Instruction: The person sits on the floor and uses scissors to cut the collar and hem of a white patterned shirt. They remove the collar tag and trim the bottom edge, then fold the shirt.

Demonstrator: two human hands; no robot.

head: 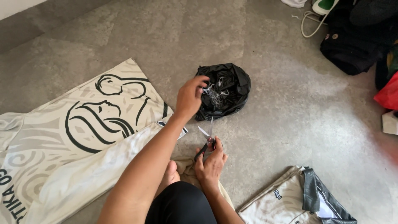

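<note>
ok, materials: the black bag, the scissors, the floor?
Black bag: thin glossy plastic film, by its crinkles and highlights. Scissors: bright metal blades, dark handles, probably plastic. Floor: mottled grey, looks like polished concrete or stone tile.

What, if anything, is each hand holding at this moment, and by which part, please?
The right hand holds open scissors by their black handles. The left hand reaches over the black plastic bag; whether it grips anything cannot be told.
</note>
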